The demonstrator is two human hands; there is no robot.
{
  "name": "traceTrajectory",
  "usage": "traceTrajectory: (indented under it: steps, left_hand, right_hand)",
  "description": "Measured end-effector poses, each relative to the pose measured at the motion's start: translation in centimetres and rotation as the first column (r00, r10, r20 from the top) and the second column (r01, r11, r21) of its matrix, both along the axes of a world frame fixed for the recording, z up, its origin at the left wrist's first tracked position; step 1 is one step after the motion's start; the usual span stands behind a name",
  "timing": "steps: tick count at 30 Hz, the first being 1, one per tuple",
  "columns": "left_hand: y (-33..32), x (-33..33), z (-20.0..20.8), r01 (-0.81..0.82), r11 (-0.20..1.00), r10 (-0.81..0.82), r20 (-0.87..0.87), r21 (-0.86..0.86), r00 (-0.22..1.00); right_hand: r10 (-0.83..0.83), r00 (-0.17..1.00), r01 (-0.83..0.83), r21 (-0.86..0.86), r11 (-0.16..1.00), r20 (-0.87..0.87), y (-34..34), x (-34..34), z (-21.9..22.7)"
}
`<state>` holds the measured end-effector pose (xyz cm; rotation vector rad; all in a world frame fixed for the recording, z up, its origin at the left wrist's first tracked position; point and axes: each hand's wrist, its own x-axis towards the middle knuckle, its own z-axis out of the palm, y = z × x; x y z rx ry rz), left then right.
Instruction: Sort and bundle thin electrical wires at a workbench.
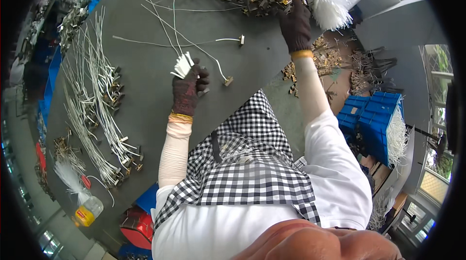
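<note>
Peripheral items, head view. On the bench (pixel 143 109), near its lower-left edge, I note a clear container with a yellow label (pixel 87 214), lying tilted; a red looped handle (pixel 86 181) sits just above it. Below the bench edge I log a glossy red object (pixel 136 229), kind unclear, with a flat blue piece (pixel 147 198) next to it. To the right I record blue crates (pixel 361 107) standing near a grey wall (pixel 393 29). Beyond them: a window (pixel 441 63), greenery showing through. The far-left rim is too blurred for me to itemise.
</note>
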<state>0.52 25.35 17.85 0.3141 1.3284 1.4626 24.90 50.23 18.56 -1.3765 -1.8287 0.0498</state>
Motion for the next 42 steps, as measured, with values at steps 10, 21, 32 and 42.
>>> traceTrajectory:
  steps: [10, 21, 32, 42]
  left_hand:
    - [4.0, 6.1, 0.8, 0.11, 0.985, -0.145, 0.282, 0.135, 0.948]
    - [13.6, 15.4, -6.6, 0.137, 0.986, -0.164, 0.552, 0.091, 0.817]
    - [17.2, 9.9, -8.1, -0.097, 0.946, -0.201, 0.794, 0.31, 0.574]
    - [15.8, 6.6, -5.9, -0.183, 0.929, -0.096, 0.687, 0.321, 0.72]
  right_hand:
    - [-0.028, 0.909, -0.149, -0.387, 0.91, -0.415, -4.7, 1.5, -2.5]
    - [-0.323, 0.638, -0.681, -0.708, 0.186, -0.699, -21.2, 12.1, 0.3]
    - [-0.666, 0.56, -0.764, -0.617, -0.186, -0.493, -36.6, 29.0, -2.9]
    - [-0.577, 0.61, -0.759, -0.61, -0.229, -0.543, -37.0, 29.0, -2.9]
